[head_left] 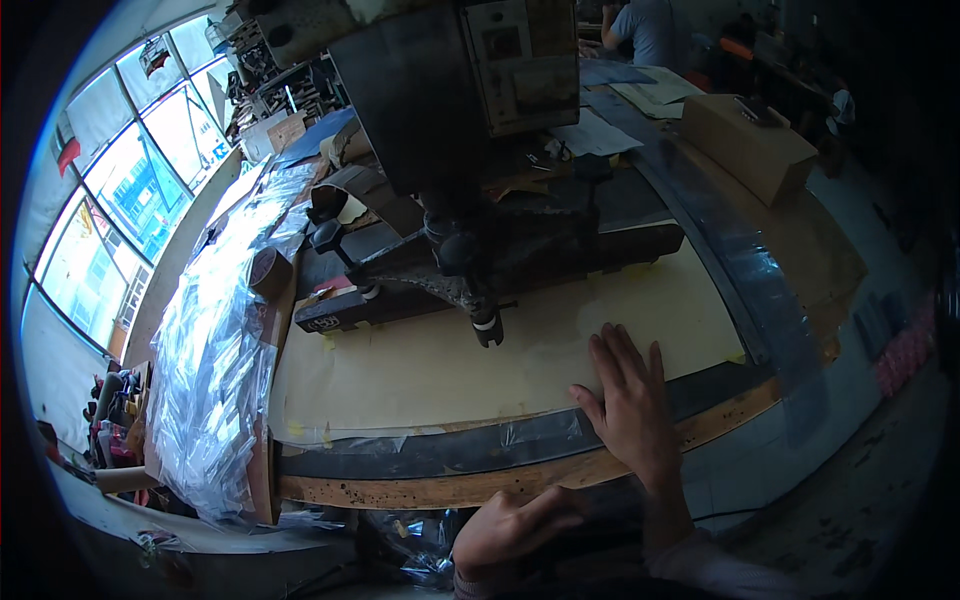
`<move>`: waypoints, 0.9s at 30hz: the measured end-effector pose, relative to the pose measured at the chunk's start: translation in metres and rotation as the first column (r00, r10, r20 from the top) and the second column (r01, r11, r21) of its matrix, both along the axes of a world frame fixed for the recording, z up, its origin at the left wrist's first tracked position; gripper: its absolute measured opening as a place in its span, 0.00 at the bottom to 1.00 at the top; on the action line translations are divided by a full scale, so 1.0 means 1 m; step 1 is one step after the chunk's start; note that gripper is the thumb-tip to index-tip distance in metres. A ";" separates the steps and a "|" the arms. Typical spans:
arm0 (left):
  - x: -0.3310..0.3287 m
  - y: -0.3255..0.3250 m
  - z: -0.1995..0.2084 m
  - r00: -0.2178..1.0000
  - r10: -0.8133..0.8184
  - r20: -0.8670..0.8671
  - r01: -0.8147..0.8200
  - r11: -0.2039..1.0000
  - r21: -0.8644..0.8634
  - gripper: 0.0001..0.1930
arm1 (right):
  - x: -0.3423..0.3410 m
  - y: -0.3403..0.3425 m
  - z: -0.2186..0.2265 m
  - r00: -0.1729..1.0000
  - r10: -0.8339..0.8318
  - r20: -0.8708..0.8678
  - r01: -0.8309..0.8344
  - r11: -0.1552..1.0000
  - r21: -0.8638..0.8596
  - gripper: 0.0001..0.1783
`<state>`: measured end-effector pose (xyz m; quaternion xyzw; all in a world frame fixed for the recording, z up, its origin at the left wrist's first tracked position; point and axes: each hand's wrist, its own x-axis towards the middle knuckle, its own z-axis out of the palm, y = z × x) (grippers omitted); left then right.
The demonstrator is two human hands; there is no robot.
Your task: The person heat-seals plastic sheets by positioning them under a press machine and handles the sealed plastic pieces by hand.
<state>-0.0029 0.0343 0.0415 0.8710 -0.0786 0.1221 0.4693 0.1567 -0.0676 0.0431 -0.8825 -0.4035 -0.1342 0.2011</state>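
My right hand (632, 412) lies on a wide cream sheet (430, 385), its fingers stretched out and the thumb apart. The sheet rests on the dark-topped bench with small yellow tape pieces at its corners. Just beyond my fingers a dark metal bar (640, 247) of a machine crosses the sheet, with a clamp-like metal fitting (487, 325) hanging in front of it. My left hand (515, 525) is curled closed below the bench's wooden front edge (400, 490). Its inner side is hidden, so what it may hold does not show.
A heavy machine head (400, 90) stands over the bench. Shiny clear plastic (205, 390) covers the left side, with a brown tape roll (269, 271) on it. A cardboard box (750, 150) sits at the far right. Another person (645, 28) is at the back.
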 end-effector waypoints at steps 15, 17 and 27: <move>-0.011 -0.020 0.008 0.986 0.146 -0.080 -0.151 0.987 -0.060 0.14 | -0.002 -0.004 -0.003 0.999 0.020 0.036 -0.021 0.999 0.049 0.29; -0.010 -0.022 0.002 0.985 0.169 -0.016 -0.170 0.983 -0.063 0.14 | -0.002 -0.004 -0.003 0.999 0.023 0.034 -0.025 0.998 0.050 0.29; -0.012 -0.026 -0.002 0.967 0.252 -0.049 -0.256 0.945 -0.205 0.10 | -0.005 -0.006 -0.002 0.998 0.064 0.007 -0.064 0.990 0.122 0.25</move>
